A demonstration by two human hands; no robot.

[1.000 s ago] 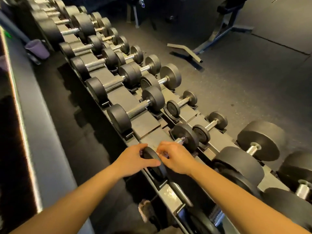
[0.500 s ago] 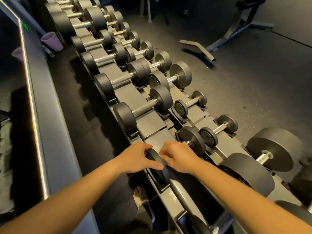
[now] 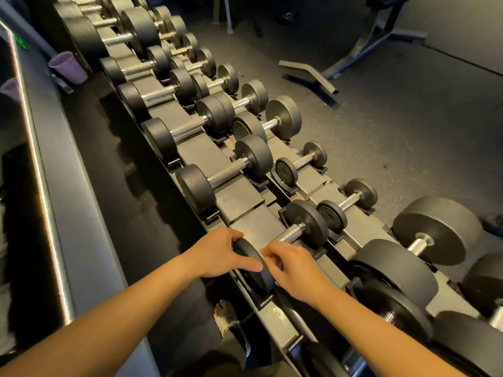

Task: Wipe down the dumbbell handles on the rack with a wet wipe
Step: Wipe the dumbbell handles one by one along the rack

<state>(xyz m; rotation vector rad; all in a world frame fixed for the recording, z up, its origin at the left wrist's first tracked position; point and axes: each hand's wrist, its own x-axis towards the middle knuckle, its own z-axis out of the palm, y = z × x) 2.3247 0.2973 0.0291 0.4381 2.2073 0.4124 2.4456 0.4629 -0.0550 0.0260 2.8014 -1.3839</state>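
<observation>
Steel knurling is showing just beyond our right hand (image 3: 295, 268), whose fingers are curling round the dumbbell handle (image 3: 290, 234) on the rack (image 3: 245, 221); any wipe under them is hidden. Our left hand (image 3: 217, 254) is clamping the near plate (image 3: 254, 268), steadying it. We are judging this handle as mid-wipe; next we are needing a rub outward, past the fingertips.

**No legible writing on the rack**

Nothing here is showing clearly enough to be read. Faint raised markings are circling the near end face of the small black steel-handled dumbbell (image 3: 284, 170) in the right row. Similar markings are appearing on the near face of the next small black dumbbell (image 3: 331, 216) closer along that row, and on the larger black dumbbell face (image 3: 243, 129) farther along. All are coming out too small and dim to make out. A small green lit patch (image 3: 20, 42) is glowing at the far left, and any letters on it are blurring away.
</observation>
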